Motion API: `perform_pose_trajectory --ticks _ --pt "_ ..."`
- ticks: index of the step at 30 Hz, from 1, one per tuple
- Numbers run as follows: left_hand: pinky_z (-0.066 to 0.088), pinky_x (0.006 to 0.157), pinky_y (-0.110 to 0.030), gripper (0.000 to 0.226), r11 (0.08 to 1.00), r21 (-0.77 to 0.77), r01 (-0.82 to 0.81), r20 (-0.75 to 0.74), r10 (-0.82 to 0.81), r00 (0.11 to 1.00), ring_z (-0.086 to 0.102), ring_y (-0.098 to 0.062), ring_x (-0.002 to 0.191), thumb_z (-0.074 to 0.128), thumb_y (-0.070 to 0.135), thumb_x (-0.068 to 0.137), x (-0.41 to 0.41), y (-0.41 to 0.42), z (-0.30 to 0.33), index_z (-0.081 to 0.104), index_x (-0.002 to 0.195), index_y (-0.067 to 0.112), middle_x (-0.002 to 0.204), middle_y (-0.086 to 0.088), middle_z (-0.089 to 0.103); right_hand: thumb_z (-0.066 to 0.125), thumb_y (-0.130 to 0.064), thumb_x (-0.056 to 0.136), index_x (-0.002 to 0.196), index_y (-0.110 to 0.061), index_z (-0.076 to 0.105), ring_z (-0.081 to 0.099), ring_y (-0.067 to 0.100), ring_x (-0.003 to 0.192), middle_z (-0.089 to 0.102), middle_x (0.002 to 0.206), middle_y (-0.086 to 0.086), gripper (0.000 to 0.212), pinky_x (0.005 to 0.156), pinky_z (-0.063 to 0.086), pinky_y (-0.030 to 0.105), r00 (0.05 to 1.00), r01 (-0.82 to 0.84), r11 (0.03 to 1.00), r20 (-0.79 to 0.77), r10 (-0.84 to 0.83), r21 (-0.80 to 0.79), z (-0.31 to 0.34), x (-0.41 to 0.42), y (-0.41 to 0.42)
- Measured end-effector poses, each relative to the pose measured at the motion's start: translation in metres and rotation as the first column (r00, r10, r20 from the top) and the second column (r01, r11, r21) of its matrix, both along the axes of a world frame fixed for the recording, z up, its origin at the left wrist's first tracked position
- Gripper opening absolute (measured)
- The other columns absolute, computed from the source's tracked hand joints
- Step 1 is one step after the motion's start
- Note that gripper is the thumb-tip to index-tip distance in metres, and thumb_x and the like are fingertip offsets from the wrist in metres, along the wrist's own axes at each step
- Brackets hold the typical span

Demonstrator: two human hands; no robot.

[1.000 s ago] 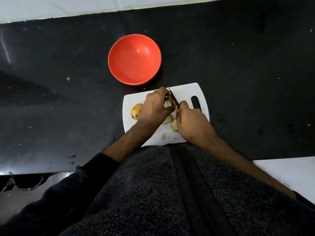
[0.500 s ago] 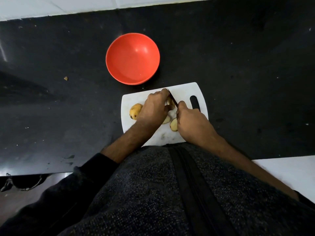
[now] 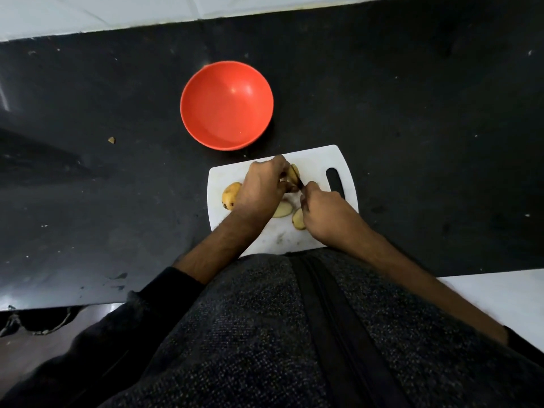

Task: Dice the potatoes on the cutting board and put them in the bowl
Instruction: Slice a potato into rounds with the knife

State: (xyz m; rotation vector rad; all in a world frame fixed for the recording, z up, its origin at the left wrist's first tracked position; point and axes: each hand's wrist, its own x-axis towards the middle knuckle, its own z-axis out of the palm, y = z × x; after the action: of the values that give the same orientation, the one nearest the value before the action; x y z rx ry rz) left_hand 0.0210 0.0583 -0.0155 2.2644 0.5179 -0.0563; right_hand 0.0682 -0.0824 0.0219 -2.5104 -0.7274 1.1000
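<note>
A white cutting board lies on the black counter, just below an empty red bowl. My left hand holds a potato piece steady near the board's far edge. My right hand grips a knife whose dark blade is set into that piece; most of the blade and the handle are hidden. A whole potato lies at the board's left, partly behind my left hand. Two cut wedges lie between my hands.
The black counter stretches wide on both sides. A small scrap lies far left. A white tiled wall borders the back. My dark jacket covers the board's near edge.
The knife blade has gone down into the potato piece under my left fingers, and less of it shows now. Both hands stay in place on the board.
</note>
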Motion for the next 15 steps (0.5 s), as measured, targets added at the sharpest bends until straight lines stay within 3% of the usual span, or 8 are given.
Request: perform_pose_trajectory --ticks 3,8,15 --pt "0.059 0.074 -0.045 0.021 1.0 -0.018 -0.017 0.0 0.017 1.0 0.072 -0.027 0.084 0.073 -0.002 0.078 0.0 0.001 -0.006 0.064 0.097 0.004 0.089 -0.011 0.072 0.039 -0.019 0.102 0.103 -0.012 0.039 0.047 0.026 0.073 0.05 0.083 0.008 0.007 0.065 0.033 0.034 0.999 -0.016 1.0 0.033 0.016 0.017 -0.001 -0.003 -0.003" --pt "0.06 0.073 -0.046 0.021 0.998 -0.033 -0.051 0.01 0.052 0.999 0.072 -0.025 0.082 0.071 -0.002 0.081 -0.003 0.001 -0.012 0.061 0.097 0.009 0.09 -0.009 0.071 0.039 -0.019 0.1 0.099 -0.016 0.032 0.047 0.027 0.069 0.043 0.074 0.002 0.007 0.064 0.034 0.035 0.999 -0.016 1.0 0.045 0.015 0.011 -0.012 -0.006 0.001" --pt "0.057 0.073 -0.047 0.027 0.997 0.073 -0.017 0.015 0.016 1.0 0.069 -0.031 0.087 0.074 0.012 0.084 -0.006 -0.001 -0.014 0.06 0.106 0.007 0.094 -0.012 0.073 0.043 -0.011 0.096 0.103 -0.013 0.033 0.055 0.033 0.076 0.049 0.083 0.01 0.013 0.065 0.038 0.038 1.0 -0.031 0.997 -0.001 0.031 -0.076 -0.012 -0.02 -0.017"
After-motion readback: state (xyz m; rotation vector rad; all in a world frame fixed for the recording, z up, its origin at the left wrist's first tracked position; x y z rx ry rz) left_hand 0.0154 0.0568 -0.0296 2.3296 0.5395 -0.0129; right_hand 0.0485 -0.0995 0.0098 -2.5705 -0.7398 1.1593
